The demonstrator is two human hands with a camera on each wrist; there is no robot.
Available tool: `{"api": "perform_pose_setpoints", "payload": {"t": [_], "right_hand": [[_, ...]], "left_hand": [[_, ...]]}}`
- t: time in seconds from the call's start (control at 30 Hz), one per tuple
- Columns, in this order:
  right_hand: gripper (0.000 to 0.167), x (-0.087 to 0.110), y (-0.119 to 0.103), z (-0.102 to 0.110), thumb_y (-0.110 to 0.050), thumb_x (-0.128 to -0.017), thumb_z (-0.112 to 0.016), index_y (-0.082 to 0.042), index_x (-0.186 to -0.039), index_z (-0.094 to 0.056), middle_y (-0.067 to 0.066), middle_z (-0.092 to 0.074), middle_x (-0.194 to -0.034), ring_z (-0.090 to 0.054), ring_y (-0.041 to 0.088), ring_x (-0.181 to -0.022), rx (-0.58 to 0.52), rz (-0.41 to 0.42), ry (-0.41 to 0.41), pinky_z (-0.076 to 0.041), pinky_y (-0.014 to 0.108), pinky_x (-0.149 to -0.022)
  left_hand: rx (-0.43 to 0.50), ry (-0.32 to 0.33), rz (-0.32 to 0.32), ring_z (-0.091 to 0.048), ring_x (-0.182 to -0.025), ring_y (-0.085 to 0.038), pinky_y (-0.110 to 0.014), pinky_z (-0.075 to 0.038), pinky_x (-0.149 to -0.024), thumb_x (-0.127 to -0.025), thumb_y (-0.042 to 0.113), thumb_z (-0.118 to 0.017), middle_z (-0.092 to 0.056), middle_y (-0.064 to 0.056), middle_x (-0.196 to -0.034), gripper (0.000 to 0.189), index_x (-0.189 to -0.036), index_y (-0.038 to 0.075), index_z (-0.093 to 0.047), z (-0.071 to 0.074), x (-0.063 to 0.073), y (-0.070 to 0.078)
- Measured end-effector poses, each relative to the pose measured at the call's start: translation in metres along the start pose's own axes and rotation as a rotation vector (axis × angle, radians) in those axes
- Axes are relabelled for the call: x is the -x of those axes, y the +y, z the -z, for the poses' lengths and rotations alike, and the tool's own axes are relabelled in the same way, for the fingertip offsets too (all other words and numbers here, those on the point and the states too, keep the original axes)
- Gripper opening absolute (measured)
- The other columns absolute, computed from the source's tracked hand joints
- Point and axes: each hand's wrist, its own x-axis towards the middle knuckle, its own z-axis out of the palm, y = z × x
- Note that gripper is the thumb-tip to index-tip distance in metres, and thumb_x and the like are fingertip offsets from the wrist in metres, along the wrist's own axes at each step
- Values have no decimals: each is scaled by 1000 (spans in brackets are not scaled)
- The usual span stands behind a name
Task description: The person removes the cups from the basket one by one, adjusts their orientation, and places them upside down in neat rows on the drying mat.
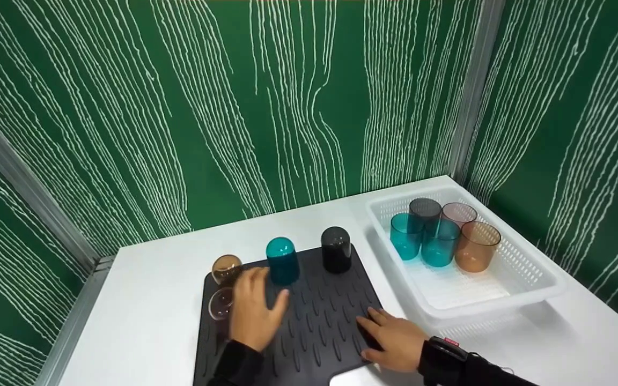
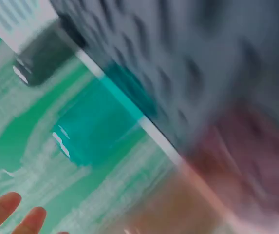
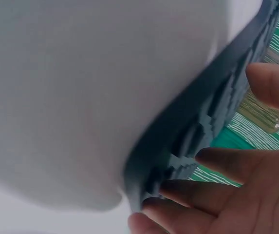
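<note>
On the black ridged drying mat [image 1: 309,327], several tumblers stand upside down along the far and left edges. They are an amber tumbler [image 1: 227,268], a pinkish tumbler [image 1: 220,304], a teal tumbler [image 1: 282,262] and a black tumbler [image 1: 336,249]. My left hand [image 1: 255,313] hovers over the mat's left part with fingers extended and nothing held, between the pinkish and teal tumblers. In the left wrist view its fingertips [image 2: 3,209] show apart from the teal tumbler [image 2: 98,122]. With fingers spread, my right hand [image 1: 395,340] rests on the mat's right edge [image 3: 193,131].
To the right stands a white perforated basket [image 1: 523,297] holding several upright tumblers in teal, black, pinkish and amber [image 1: 478,247]. A white rounded corner [image 1: 352,376] shows below the mat's near edge. Green panels with white lines [image 1: 298,107] close off the table's back and sides.
</note>
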Motion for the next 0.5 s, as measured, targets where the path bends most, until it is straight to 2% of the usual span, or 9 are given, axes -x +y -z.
{"api": "perform_pose_setpoints", "payload": {"t": [0.13,0.23,0.33,0.5], "right_hand": [[69,7,-9,14,-41,-107,-75,2,-158,-59,41,-56,-160,-60,61,-144,23,45,99,-53,72,-113],[68,13,-19,30,-41,-107,-75,-1,-159,-59,37,-57,-161,-63,56,-143,37,60,160,-54,70,-113],[68,18,-26,44,-41,-107,-76,-2,-160,-59,34,-58,-162,-64,53,-143,53,76,196,-55,70,-113],[65,26,-29,61,-39,-108,-75,-3,-159,-60,33,-61,-160,-65,53,-142,58,87,260,-56,71,-110]], "left_hand": [[252,-162,82,-58,-146,-54,-69,-48,-123,-105,24,-79,-59,-32,-155,57,-151,-5,-61,-10,5,25],[394,-264,146,-51,-154,-56,-72,-43,-127,-109,25,-75,-51,-34,-164,60,-157,-5,-55,-19,7,38],[474,-325,175,-45,-158,-57,-74,-40,-128,-111,25,-72,-45,-35,-169,61,-160,-6,-51,-30,11,49],[556,-414,195,-42,-161,-57,-76,-36,-130,-111,25,-69,-39,-35,-174,63,-163,-4,-48,-51,21,68]]}}
